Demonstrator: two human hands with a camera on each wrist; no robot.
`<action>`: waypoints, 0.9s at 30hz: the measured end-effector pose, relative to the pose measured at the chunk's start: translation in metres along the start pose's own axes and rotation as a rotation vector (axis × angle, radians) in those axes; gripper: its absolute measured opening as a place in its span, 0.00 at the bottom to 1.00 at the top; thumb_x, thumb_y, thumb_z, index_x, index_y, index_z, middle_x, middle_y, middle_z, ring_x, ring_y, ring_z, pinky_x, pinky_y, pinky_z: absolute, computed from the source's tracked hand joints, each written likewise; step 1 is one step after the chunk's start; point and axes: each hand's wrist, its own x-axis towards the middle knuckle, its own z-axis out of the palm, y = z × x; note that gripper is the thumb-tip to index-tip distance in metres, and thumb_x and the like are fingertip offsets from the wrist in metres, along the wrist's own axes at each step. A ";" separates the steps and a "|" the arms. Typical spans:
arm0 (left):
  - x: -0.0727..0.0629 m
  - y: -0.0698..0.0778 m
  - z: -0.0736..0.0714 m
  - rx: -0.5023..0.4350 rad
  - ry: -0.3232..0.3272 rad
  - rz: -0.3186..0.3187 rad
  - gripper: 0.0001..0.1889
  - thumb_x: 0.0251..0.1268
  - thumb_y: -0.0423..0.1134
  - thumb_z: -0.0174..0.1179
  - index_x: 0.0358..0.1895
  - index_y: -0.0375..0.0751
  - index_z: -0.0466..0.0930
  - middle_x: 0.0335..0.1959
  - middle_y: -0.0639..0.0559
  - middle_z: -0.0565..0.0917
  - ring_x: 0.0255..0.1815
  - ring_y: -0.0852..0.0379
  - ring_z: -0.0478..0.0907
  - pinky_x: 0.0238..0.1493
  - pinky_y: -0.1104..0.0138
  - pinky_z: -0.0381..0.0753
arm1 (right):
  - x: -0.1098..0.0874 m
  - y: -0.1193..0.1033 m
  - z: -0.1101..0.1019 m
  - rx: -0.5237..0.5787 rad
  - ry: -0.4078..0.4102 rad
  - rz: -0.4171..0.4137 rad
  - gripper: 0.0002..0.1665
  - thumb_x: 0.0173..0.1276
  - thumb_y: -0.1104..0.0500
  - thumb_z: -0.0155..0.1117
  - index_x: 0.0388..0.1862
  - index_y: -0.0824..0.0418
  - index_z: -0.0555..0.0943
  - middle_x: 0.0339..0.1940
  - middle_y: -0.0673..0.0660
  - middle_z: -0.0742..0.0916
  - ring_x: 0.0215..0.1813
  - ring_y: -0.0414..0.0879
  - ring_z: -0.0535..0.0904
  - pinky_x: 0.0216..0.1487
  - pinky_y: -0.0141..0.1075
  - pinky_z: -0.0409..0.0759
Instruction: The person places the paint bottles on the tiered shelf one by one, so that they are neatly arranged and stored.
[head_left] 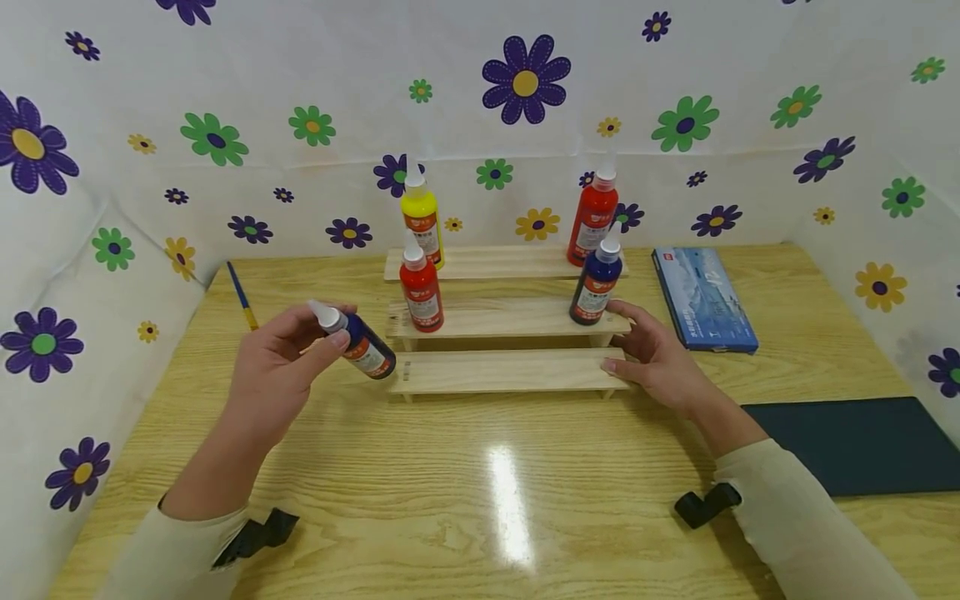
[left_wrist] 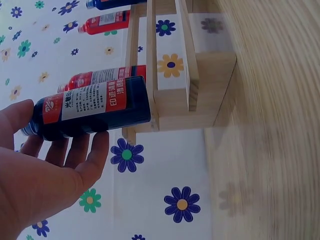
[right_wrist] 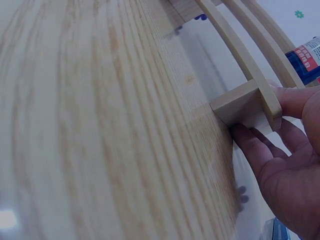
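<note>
In the head view my left hand (head_left: 270, 371) holds a dark blue ink bottle (head_left: 369, 354) with a white pointed cap, tilted, between thumb and fingers. Its base is close to the left end of a three-step wooden rack (head_left: 510, 372); in the left wrist view the bottle (left_wrist: 95, 107) partly covers a red one. My right hand (head_left: 654, 354) grips the rack's right end, thumb at the lowest step, fingers by the side support (right_wrist: 240, 104). A red bottle (head_left: 422, 300) and a dark blue bottle (head_left: 596, 287) stand on the middle step. A yellow bottle (head_left: 422, 218) and another red bottle (head_left: 594, 218) stand on the top step.
Right of the rack lies a flat blue box (head_left: 705, 300), with a dark mat (head_left: 855, 446) nearer on the right. A blue-and-yellow brush handle (head_left: 241, 292) lies behind my left hand. Flower-patterned cloth (head_left: 465, 100) encloses the wooden table (head_left: 405, 500) at the back and sides.
</note>
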 end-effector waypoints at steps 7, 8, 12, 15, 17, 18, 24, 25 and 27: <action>0.007 -0.003 0.016 0.000 -0.070 -0.013 0.16 0.72 0.32 0.61 0.59 0.33 0.79 0.57 0.44 0.81 0.59 0.49 0.76 0.55 0.67 0.79 | 0.000 -0.001 0.000 0.001 0.001 0.000 0.45 0.67 0.74 0.65 0.79 0.54 0.59 0.80 0.57 0.59 0.73 0.66 0.62 0.71 0.61 0.56; 0.008 -0.004 0.018 -0.006 -0.084 -0.014 0.16 0.72 0.31 0.61 0.59 0.33 0.79 0.58 0.44 0.81 0.59 0.49 0.76 0.56 0.66 0.79 | 0.000 -0.001 0.000 0.003 0.000 0.000 0.45 0.67 0.74 0.64 0.79 0.54 0.59 0.80 0.57 0.59 0.73 0.67 0.62 0.71 0.61 0.57; 0.013 -0.007 0.026 -0.007 -0.131 -0.015 0.16 0.71 0.31 0.62 0.59 0.33 0.79 0.58 0.43 0.81 0.59 0.49 0.77 0.56 0.65 0.79 | 0.000 0.000 0.000 0.006 -0.002 0.001 0.45 0.67 0.75 0.64 0.79 0.54 0.59 0.80 0.57 0.58 0.73 0.67 0.62 0.71 0.60 0.57; 0.016 -0.009 0.031 0.005 -0.155 -0.021 0.15 0.71 0.32 0.62 0.58 0.33 0.79 0.57 0.44 0.81 0.58 0.50 0.77 0.56 0.64 0.79 | 0.000 0.000 0.000 0.005 -0.002 0.003 0.45 0.68 0.74 0.64 0.79 0.54 0.59 0.80 0.57 0.58 0.73 0.67 0.62 0.71 0.60 0.57; 0.017 -0.009 0.034 0.015 -0.164 -0.032 0.15 0.71 0.32 0.63 0.58 0.33 0.80 0.56 0.45 0.82 0.57 0.50 0.78 0.55 0.63 0.79 | 0.000 0.000 0.000 0.005 -0.003 0.006 0.45 0.68 0.74 0.64 0.79 0.53 0.59 0.80 0.56 0.58 0.73 0.68 0.63 0.71 0.60 0.57; 0.018 -0.010 0.035 0.019 -0.168 -0.040 0.15 0.71 0.32 0.63 0.58 0.34 0.80 0.55 0.46 0.82 0.57 0.50 0.78 0.55 0.63 0.79 | 0.000 0.000 0.000 0.005 -0.003 0.007 0.45 0.68 0.74 0.64 0.79 0.53 0.59 0.80 0.56 0.58 0.72 0.68 0.63 0.71 0.60 0.57; 0.022 -0.013 0.042 0.035 -0.189 -0.080 0.15 0.70 0.33 0.64 0.57 0.35 0.81 0.55 0.46 0.82 0.55 0.50 0.77 0.55 0.62 0.79 | 0.000 0.000 0.000 0.010 -0.005 0.004 0.45 0.68 0.74 0.64 0.79 0.54 0.59 0.80 0.56 0.58 0.72 0.68 0.63 0.70 0.59 0.58; 0.023 -0.014 0.043 0.041 -0.193 -0.082 0.15 0.70 0.33 0.64 0.57 0.36 0.81 0.55 0.47 0.82 0.55 0.50 0.77 0.54 0.61 0.79 | 0.000 0.000 0.000 0.011 -0.005 0.004 0.45 0.68 0.74 0.64 0.79 0.54 0.59 0.80 0.56 0.58 0.72 0.67 0.63 0.71 0.59 0.58; 0.023 -0.015 0.044 0.060 -0.195 -0.084 0.15 0.70 0.33 0.64 0.58 0.37 0.81 0.55 0.47 0.82 0.54 0.51 0.77 0.54 0.61 0.80 | 0.000 0.001 0.000 0.011 -0.004 0.005 0.45 0.68 0.74 0.64 0.79 0.54 0.59 0.80 0.56 0.58 0.73 0.67 0.63 0.71 0.60 0.57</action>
